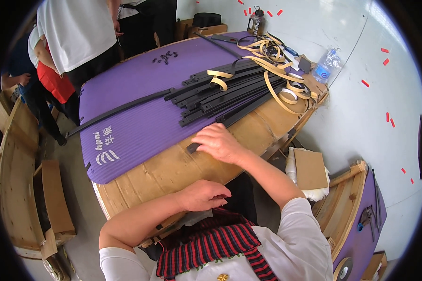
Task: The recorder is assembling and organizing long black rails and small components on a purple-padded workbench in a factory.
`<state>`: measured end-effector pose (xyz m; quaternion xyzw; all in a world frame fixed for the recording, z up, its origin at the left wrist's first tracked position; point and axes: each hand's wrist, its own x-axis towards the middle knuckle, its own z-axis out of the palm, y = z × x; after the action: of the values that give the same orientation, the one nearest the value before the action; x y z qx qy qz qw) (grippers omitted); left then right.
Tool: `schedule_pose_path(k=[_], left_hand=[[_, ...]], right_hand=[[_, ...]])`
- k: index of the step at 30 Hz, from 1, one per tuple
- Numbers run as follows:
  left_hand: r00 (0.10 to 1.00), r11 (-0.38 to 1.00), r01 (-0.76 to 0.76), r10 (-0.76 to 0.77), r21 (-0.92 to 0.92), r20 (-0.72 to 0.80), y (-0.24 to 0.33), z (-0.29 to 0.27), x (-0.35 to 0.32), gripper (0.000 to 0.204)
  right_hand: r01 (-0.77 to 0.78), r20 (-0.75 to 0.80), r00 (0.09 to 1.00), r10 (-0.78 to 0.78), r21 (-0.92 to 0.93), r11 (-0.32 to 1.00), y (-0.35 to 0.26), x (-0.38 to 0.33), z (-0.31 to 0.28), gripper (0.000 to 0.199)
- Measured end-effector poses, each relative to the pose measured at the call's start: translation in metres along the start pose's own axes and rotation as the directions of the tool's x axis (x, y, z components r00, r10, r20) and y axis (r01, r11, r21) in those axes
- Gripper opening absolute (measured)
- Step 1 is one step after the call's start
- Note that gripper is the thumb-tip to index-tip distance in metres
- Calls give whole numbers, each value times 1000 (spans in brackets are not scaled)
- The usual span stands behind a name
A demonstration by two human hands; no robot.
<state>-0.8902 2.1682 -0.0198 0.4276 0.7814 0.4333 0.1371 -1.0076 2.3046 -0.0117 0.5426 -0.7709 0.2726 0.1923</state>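
Currently, the right hand [220,144] reaches palm down over the near edge of the table [255,126], above a band of bare cardboard [150,180]; its fingers are bent, the tips at a small black piece [192,148], though whether they grip it or only touch it cannot be told; the left hand [202,195] is closer to the wearer's body, by the near edge, its fingers loosely curled and pointing right; whether they hold anything cannot be told either.

A purple mat [122,140] covers most of the table; on it, right of the middle, just beyond the right hand, lies a pile of black strips [225,92]; one long strip [126,109] runs from the pile out past the left edge; tan tape [273,67] curls across the pile's right end; small parts [165,57], also black, lie scattered near the far edge; a dark bottle [256,22] stands at the far right corner, a clear bottle [326,69] by the right edge; people [75,35] stand beyond the far edge, toward the left.
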Motion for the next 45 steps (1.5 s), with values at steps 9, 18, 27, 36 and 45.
schedule_pose_path(k=[9, 18, 27, 36, 45], left_hand=[[991, 993, -119, 119, 17, -68, -9, 5, -6, 21], [746, 907, -419, 316, -44, -585, 90, -25, -33, 14], [668, 603, -734, 556, -313, -495, 181, -61, -79, 31], [586, 802, -597, 449, 14, -675, 113, -64, -65, 27], [839, 866, -127, 354, 484, -412, -2, -36, -16, 27]], right_hand=[[25, -12, 1000, -24, 155, 988, -29, 26, 35, 26], [-54, 50, 998, 45, 183, 982, -39, 23, 28, 25], [-52, 60, 997, 43, 144, 988, -34, 27, 28, 25], [-78, -10, 995, 94, 480, 874, -26, 123, 31, 20], [-171, 103, 979, 174, -41, 984, 44, 211, 140, 28]])
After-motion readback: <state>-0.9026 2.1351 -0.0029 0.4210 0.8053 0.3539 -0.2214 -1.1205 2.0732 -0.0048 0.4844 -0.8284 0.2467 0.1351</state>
